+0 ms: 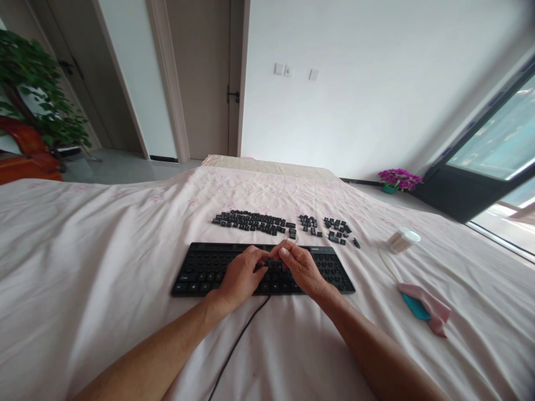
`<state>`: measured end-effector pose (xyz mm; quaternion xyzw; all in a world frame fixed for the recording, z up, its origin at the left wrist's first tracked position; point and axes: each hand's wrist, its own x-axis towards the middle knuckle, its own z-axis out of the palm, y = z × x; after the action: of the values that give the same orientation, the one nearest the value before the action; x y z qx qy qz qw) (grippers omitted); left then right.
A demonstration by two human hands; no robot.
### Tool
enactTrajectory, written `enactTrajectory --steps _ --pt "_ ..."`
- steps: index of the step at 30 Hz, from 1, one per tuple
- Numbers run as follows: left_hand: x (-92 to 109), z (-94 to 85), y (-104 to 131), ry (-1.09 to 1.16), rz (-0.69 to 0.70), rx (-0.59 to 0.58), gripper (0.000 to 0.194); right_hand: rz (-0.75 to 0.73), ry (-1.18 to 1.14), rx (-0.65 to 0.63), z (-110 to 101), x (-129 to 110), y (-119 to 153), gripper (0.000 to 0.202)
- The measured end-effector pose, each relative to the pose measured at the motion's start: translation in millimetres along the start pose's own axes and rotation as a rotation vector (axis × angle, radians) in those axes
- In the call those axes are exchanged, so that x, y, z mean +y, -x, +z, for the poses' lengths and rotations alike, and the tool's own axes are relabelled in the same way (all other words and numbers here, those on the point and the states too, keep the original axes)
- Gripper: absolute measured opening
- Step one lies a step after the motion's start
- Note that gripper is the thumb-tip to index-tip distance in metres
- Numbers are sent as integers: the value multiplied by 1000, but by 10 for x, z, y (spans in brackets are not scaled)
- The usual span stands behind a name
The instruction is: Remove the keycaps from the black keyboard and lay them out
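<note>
A black keyboard (200, 277) lies on the pale pink cloth in front of me, and many of its keycaps are off. My right hand (298, 264) is over its right-middle part, thumb and fingers pinched on a thin wire loop tool (295, 239) that sticks up above the fingertips. My left hand (244, 273) rests low over the middle of the keyboard. Its index finger reaches to the right fingertips, and its thumb is apart from that finger. Whether a small piece lies between the two hands is hidden. Behind the keyboard, loose black keycaps (251, 221) lie in rows.
More keycaps (336, 225) lie at the back right. On the right are a white-lidded container (404, 240) and a pink and teal cloth (424, 306). A black cable (240, 337) runs toward me between my arms. Creases cross the bed cover (104, 250).
</note>
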<state>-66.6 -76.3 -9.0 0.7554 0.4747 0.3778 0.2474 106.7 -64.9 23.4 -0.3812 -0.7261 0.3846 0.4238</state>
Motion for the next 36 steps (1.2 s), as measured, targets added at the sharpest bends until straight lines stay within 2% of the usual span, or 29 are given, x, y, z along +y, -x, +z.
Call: enactTrajectory --steps 5,10,16,21,24,28,32,36 --pt "31 -25 -19 -76 11 -44 29 5 47 -7 0 28 38 36" --pt "112 -52 -131 -123 -9 -142 16 -129 89 -37 -22 79 42 35" --pt "148 71 -186 -222 -27 -95 13 -122 156 -17 -59 106 37 38" --pt "119 133 -148 -288 -17 -77 8 -88 53 -43 1 113 46 39" --pt "119 158 -125 -280 5 -67 5 -100 20 36 43 109 74 37" --pt "153 183 -92 -256 78 -42 13 -110 33 150 62 80 130 35" --pt "172 175 -70 -158 104 -52 14 -126 19 261 72 55 131 32" --pt "145 151 -79 -27 84 -36 9 -139 8 241 86 74 102 31"
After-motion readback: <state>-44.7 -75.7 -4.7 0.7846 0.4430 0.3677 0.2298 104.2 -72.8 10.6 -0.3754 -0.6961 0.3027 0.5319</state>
